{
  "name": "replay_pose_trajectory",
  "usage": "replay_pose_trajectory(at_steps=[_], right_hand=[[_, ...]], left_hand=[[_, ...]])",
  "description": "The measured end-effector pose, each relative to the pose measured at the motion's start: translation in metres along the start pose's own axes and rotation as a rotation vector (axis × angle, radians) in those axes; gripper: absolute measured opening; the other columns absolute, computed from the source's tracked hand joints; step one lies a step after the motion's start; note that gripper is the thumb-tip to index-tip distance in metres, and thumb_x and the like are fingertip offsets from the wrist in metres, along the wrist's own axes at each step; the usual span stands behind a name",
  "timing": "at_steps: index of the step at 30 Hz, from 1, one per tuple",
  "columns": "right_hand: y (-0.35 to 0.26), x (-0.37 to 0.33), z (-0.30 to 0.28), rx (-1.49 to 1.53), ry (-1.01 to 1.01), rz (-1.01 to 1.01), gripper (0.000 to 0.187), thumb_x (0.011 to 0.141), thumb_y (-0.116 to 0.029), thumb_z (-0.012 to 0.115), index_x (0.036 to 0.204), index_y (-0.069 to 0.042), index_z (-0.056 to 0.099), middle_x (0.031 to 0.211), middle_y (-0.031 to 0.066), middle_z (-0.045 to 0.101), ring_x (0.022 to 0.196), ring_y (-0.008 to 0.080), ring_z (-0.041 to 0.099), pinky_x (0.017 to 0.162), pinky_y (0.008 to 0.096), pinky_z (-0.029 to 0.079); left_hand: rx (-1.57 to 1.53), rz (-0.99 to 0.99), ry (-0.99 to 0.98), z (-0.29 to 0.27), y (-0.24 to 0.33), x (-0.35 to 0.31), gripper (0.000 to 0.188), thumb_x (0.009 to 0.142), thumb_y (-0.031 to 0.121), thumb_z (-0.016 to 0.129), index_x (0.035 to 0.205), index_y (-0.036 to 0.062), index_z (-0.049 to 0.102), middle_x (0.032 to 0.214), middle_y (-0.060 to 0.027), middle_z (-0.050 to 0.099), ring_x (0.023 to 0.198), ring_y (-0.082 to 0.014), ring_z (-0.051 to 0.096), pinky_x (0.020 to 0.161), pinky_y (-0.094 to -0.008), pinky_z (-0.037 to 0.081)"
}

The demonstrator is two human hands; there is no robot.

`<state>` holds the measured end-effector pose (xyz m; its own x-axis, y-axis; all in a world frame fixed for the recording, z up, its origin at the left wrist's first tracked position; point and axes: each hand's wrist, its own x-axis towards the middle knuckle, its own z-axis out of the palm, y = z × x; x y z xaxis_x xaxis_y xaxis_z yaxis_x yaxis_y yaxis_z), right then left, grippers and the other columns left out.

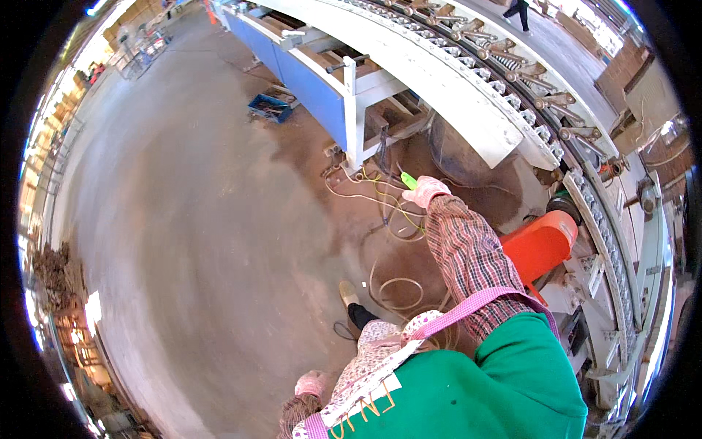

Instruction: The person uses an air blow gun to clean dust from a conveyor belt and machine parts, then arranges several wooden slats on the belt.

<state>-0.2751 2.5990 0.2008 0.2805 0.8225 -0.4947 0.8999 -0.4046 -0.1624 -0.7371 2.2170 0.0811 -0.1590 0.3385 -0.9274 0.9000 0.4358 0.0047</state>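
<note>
My right hand, in a pale pink glove, stretches forward with its fingers closed around a bright green-handled tool. The tool's far end is thin and too small to make out. Behind it are the white corner post of a machine frame and loose cables on the floor; the hand appears above them. My left hand, also gloved in pink, hangs low beside my floral apron. Its fingers are too unclear to tell whether they hold anything.
A long white machine with blue side panels and a chain track curves along the right. An orange-red cylinder lies near my right arm. Hoses coil by my foot. A blue crate stands beside the machine. Another person is far off.
</note>
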Motion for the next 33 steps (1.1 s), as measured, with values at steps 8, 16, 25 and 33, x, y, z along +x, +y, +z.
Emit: replay_pose_trajectory(at_steps=[8, 16, 25, 33], right_hand=[[-0.002, 0.085, 0.004, 0.134, 0.154, 0.210, 0.063, 0.077, -0.054, 0.068, 0.116, -0.004, 0.068, 0.119, 0.0213, 0.066, 0.114, 0.0347, 0.062, 0.095, 0.0449, 0.049], [-0.072, 0.049, 0.104, -0.034, -0.103, -0.155, 0.059, 0.077, -0.059, 0.063, 0.103, -0.006, 0.071, 0.103, 0.0192, 0.071, 0.098, 0.0354, 0.068, 0.085, 0.0476, 0.053], [-0.246, 0.055, 0.137, -0.089, -0.103, -0.631, 0.048, 0.079, -0.053, 0.062, 0.098, -0.010, 0.074, 0.098, 0.0141, 0.072, 0.093, 0.0329, 0.069, 0.080, 0.0460, 0.054], [-0.278, 0.160, 0.065, -0.075, -0.027, -0.368, 0.052, 0.080, -0.051, 0.065, 0.108, -0.007, 0.072, 0.110, 0.0170, 0.070, 0.106, 0.0329, 0.066, 0.089, 0.0467, 0.052]], left_hand=[[0.044, -0.005, 0.164, -0.129, 0.009, 0.052, 0.047, 0.091, 0.046, 0.048, 0.123, 0.0174, 0.067, 0.123, -0.0184, 0.065, 0.118, -0.0372, 0.059, 0.101, -0.0458, 0.047], [-0.101, 0.024, 0.176, -0.206, 0.058, 0.017, 0.048, 0.089, 0.050, 0.053, 0.122, 0.0183, 0.068, 0.121, -0.0173, 0.066, 0.117, -0.0362, 0.060, 0.099, -0.0458, 0.048], [-0.024, 0.034, 0.122, -0.257, 0.051, -0.009, 0.045, 0.090, 0.046, 0.052, 0.122, 0.0179, 0.067, 0.126, -0.0157, 0.064, 0.120, -0.0357, 0.058, 0.100, -0.0445, 0.047], [-0.195, -0.032, 0.205, -0.292, 0.036, 0.014, 0.048, 0.090, 0.051, 0.050, 0.122, 0.0198, 0.068, 0.122, -0.0146, 0.066, 0.117, -0.0347, 0.060, 0.100, -0.0423, 0.047]])
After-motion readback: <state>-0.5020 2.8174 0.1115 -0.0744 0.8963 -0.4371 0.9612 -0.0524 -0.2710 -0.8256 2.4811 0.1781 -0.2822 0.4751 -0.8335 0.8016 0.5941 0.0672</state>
